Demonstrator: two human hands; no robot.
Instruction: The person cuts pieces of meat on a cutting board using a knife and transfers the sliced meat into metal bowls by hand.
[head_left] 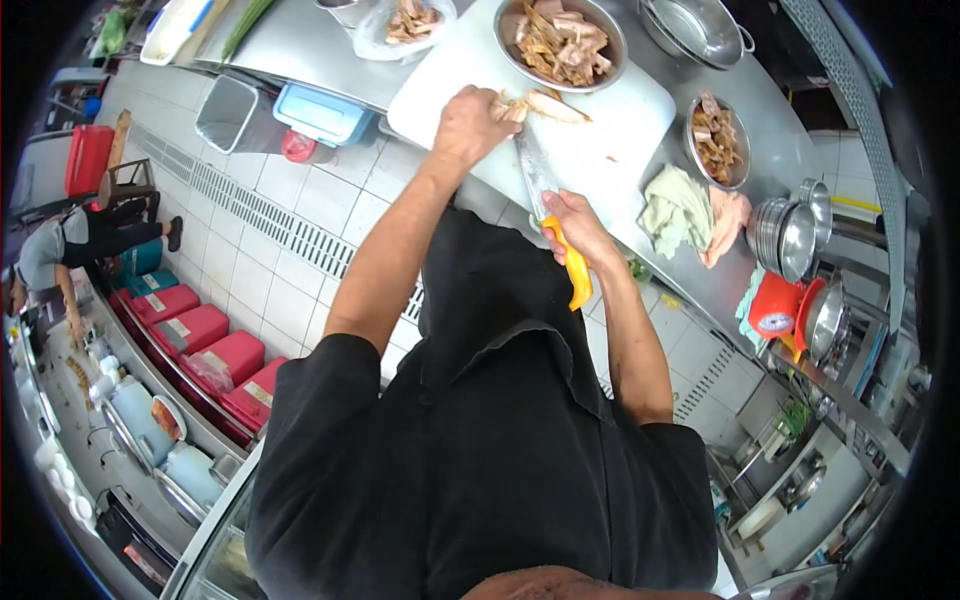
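My right hand [577, 228] is wrapped around the yellow handle of a knife [573, 268], whose wide blade points away over the near edge of the white cutting board [625, 165]. On that board my left hand [470, 125] has its fingers closed on pieces of pale cooked meat [508, 107], close to the blade's tip. Right beside them lies a longer strip of meat [557, 107]. A steel bowl [503, 42] heaped with chopped meat stands at the far side of the board. The palm side of my left hand is hidden.
A bag of meat [412, 22] is at the back left. To the right are a smaller bowl of meat [718, 142], a green cloth [676, 210], stacked steel bowls [785, 240] and a red scale [775, 305]. A grey bin [235, 115] stands left; another person [50, 245] bends over a far counter.
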